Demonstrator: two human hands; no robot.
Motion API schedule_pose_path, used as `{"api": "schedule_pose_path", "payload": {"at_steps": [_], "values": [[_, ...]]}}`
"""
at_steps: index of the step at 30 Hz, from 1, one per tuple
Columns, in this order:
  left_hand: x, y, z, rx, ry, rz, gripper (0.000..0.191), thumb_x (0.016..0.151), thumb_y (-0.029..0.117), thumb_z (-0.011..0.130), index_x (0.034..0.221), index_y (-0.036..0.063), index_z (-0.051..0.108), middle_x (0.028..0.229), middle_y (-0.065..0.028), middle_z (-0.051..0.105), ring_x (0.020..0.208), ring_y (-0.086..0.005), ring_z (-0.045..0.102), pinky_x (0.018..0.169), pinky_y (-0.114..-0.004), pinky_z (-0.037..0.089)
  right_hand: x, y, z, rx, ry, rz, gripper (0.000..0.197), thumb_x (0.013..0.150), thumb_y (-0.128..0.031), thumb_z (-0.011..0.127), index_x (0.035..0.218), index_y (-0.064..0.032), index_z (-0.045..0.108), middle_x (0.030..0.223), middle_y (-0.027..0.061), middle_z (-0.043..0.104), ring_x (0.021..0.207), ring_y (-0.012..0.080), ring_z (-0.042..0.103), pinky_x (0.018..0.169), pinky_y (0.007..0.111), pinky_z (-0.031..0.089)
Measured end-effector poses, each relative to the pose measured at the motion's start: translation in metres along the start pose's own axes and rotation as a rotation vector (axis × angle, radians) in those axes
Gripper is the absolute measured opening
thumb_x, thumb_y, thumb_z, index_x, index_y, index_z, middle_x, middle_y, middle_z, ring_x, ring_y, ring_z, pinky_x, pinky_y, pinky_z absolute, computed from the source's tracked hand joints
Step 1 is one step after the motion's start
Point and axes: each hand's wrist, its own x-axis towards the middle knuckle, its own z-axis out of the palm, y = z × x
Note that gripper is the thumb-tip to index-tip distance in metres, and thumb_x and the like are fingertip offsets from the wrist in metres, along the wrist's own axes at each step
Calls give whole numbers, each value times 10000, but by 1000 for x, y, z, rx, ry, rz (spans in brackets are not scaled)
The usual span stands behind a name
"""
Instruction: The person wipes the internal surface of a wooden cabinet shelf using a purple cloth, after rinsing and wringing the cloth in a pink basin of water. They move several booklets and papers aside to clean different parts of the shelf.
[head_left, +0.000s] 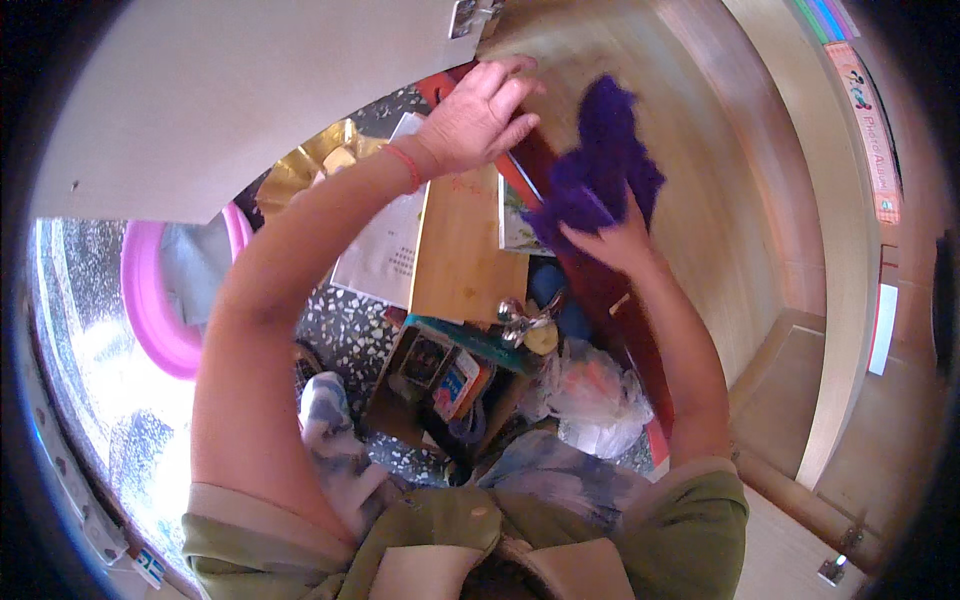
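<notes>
My right hand (619, 236) grips a crumpled purple cloth (607, 150) over the wooden inside surface of a cabinet (705, 247). The cloth covers part of that hand's fingers. My left hand (480, 112), with a red band at the wrist, is raised beside the cabinet's dark red front edge (592, 277). Its fingers are spread and hold nothing; whether they touch the edge I cannot tell. Below the left hand are a wooden board or box (469, 255) and a white printed sheet (382, 247).
An open cabinet door (247, 82) hangs at upper left. On the speckled floor stand a pink basin (139, 300), a gold dish (289, 176), an open box of small items (390, 390) and a clear plastic bag (600, 405). A photo album (866, 135) lies at far right.
</notes>
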Motion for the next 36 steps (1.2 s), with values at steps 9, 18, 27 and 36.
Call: {"api": "schedule_pose_path", "payload": {"at_steps": [9,18,27,36], "values": [[-54,23,-142,-217,-146,-192,263,829,25,460,1091,31,443,1074,-125,473,952,-250,557,811,-342,473,-157,-65,-44,-198,-166,219,490,709,-230,661,1163,-93,538,1173,119,545,1149,330,453,1002,431,308],[-141,82,-203,-359,-366,-420,303,763,-71,482,1053,12,453,1013,-137,495,925,-250,531,800,-335,454,-35,-52,9,-326,-119,-9,418,719,-181,659,1080,4,563,1091,222,560,1054,406,493,938,461,360],[-148,110,-168,-608,-248,-547,289,765,-68,491,1039,13,452,1054,-143,478,952,-267,511,808,-337,450,171,-72,69,-413,-117,347,456,770,-359,596,1103,-53,538,1069,242,556,1010,416,526,889,474,416],[-145,122,-159,-588,-360,-414,238,783,-20,508,1014,12,461,1016,-156,492,959,-322,511,821,-366,446,87,-35,30,-173,-57,40,466,824,-325,582,1185,-36,529,1193,179,540,1140,346,471,970,400,357]]}}
